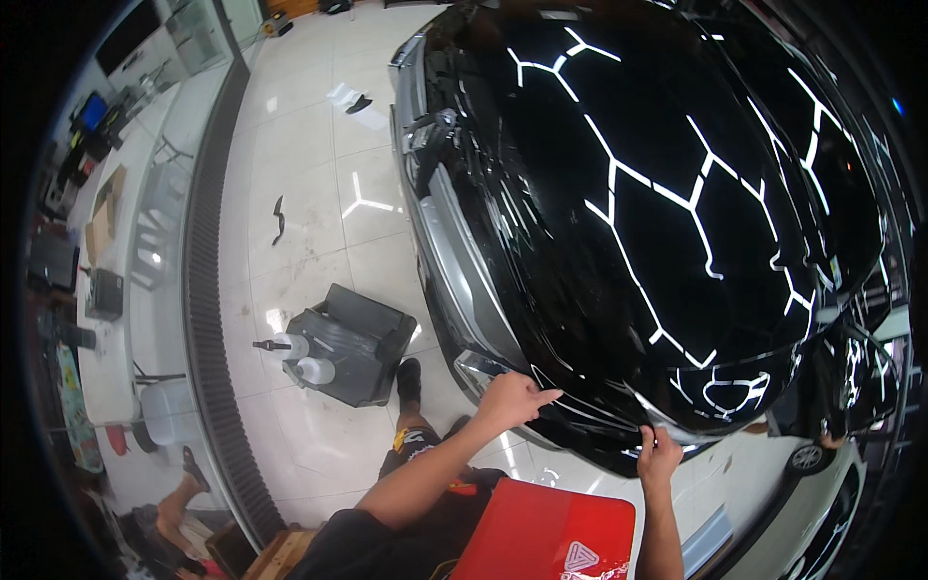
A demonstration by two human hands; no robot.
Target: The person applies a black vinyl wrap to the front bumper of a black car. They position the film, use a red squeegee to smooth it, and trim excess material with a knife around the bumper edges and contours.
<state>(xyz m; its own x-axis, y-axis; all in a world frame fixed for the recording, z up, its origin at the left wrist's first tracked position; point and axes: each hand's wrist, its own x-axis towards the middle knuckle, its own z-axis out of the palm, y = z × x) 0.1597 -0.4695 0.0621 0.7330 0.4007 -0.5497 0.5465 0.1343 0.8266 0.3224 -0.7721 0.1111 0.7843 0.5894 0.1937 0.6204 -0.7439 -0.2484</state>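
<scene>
A glossy black car (619,261) fills the right half of the view, its silver front trim (471,266) facing left. My left hand (514,398) rests at the bumper corner, index finger stretched along the black surface and the other fingers curled under. Farther right, my right hand (659,452) is pinched close to the body edge beside the headlight (730,394). A pale, shiny strip (650,406) runs up from its fingertips; whether it is film or part of the car, I cannot tell. What the fingers grip is hidden.
A dark grey step stool (353,343) with white spray bottles (314,369) stands left of my foot. A red panel (546,532) is before my body. Dark scraps (279,220) lie on the tiles. A second car (807,512) stands at lower right, a glass partition at left.
</scene>
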